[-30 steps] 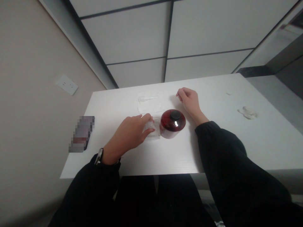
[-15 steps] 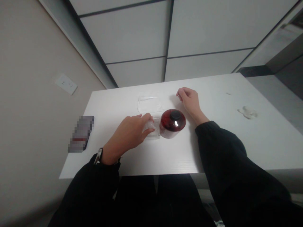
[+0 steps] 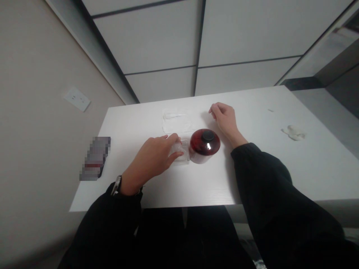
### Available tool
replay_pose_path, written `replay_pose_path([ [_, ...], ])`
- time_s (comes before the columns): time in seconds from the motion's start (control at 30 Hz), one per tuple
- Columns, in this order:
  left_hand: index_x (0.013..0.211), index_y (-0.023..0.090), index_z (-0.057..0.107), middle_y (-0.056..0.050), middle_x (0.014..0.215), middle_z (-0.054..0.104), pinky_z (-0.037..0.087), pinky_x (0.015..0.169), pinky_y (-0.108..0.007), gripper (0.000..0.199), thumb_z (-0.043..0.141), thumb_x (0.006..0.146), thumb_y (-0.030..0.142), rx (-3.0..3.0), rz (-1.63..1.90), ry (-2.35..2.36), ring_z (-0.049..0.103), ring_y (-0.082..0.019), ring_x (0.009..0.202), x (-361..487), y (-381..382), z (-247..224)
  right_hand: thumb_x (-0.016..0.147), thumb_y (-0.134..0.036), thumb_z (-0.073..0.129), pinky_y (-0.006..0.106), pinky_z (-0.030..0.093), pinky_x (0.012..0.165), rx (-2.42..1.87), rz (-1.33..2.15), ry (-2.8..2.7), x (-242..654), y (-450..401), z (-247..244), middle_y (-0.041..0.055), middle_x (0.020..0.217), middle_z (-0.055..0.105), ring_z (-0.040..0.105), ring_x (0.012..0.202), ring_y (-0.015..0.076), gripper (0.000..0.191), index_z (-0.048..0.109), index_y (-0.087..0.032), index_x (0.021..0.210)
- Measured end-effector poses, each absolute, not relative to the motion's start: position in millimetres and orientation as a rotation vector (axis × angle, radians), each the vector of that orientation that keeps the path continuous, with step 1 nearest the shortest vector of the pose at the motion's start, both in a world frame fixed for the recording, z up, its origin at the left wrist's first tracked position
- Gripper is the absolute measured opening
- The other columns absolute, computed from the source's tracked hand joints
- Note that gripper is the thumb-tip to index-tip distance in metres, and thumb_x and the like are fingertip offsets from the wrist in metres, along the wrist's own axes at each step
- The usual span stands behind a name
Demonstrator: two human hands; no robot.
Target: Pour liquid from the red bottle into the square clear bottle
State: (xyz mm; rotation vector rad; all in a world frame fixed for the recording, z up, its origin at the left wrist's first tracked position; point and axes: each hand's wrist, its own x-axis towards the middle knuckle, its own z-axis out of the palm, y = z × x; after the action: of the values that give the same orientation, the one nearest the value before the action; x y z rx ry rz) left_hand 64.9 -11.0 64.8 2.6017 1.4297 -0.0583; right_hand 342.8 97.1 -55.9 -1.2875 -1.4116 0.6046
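Note:
My left hand (image 3: 157, 155) reaches over a small clear plastic box (image 3: 183, 158), thumb and fingers curved round whitish, see-through contents or its near-left side; which of these it grips is hard to tell. Touching or very close to the box on its right stands a round jar (image 3: 200, 158) with a glossy dark red lid (image 3: 200, 144) and a black knob. Behind the jar, my right hand (image 3: 224, 117) rests on the table with its fingers curled in, and nothing shows in it. A flat, clear plastic sheet or bag (image 3: 178, 123) lies beyond the box.
A blurred-out phone-like object (image 3: 97, 158) lies at the white table's (image 3: 179, 190) left edge. Crumpled whitish scraps (image 3: 294, 132) and a tiny sliver (image 3: 270, 110) are on the right side. A wall with a socket (image 3: 77, 99) borders the left; panelled doors (image 3: 162, 41) stand behind.
Both hands, the box and the jar stay where they were. Only the view has shifted very slightly.

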Motion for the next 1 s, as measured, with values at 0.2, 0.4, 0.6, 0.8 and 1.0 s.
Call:
replay_pose_path([
  [0.2,0.124,0.02,0.066,-0.01,0.122,0.083,0.058,0.084,-0.041,0.028,0.068,0.105,0.042,2.591,-0.043,1.44,0.081,-0.033,0.105,65,-11,64,0.102,-0.048,0.057,0.034,0.036,0.064,-1.293,0.608,-1.412,342,96,-54,-0.0035,0.057,0.045,0.041,0.057,0.015,0.041,0.061,-0.024,0.069],
  [0.4,0.124,0.019,0.067,-0.01,0.125,0.082,0.058,0.087,-0.043,0.031,0.07,0.104,0.043,2.555,-0.062,1.479,0.08,-0.035,0.111,68,-11,65,0.103,-0.052,0.058,0.034,0.036,0.064,-1.296,0.601,-1.419,342,96,-54,-0.0032,0.057,0.046,0.042,0.057,0.0152,0.044,0.061,-0.024,0.068],
  [0.6,0.122,0.019,0.069,-0.011,0.119,0.083,0.057,0.084,-0.041,0.036,0.072,0.103,0.05,2.553,-0.079,1.532,0.081,-0.033,0.105,69,-10,63,0.104,-0.043,0.057,0.033,0.037,0.064,-1.292,0.604,-1.418,342,97,-54,-0.004,0.057,0.045,0.042,0.057,0.0146,0.04,0.062,-0.024,0.069],
  [0.8,0.132,0.019,0.067,-0.013,0.124,0.081,0.06,0.091,-0.045,0.053,0.08,0.095,0.054,2.611,-0.011,1.48,0.079,-0.036,0.113,67,-12,65,0.102,-0.046,0.059,0.033,0.037,0.064,-1.289,0.61,-1.417,341,97,-54,-0.0037,0.058,0.045,0.042,0.058,0.0149,0.04,0.06,-0.024,0.069],
  [1.0,0.146,0.024,0.055,-0.009,0.148,0.073,0.054,0.116,-0.046,0.048,0.07,0.1,0.023,2.67,0.245,1.249,0.073,-0.028,0.132,57,-24,69,0.101,-0.051,0.059,0.033,0.037,0.063,-1.289,0.614,-1.417,341,98,-54,-0.003,0.058,0.046,0.042,0.058,0.0155,0.042,0.061,-0.025,0.069],
])
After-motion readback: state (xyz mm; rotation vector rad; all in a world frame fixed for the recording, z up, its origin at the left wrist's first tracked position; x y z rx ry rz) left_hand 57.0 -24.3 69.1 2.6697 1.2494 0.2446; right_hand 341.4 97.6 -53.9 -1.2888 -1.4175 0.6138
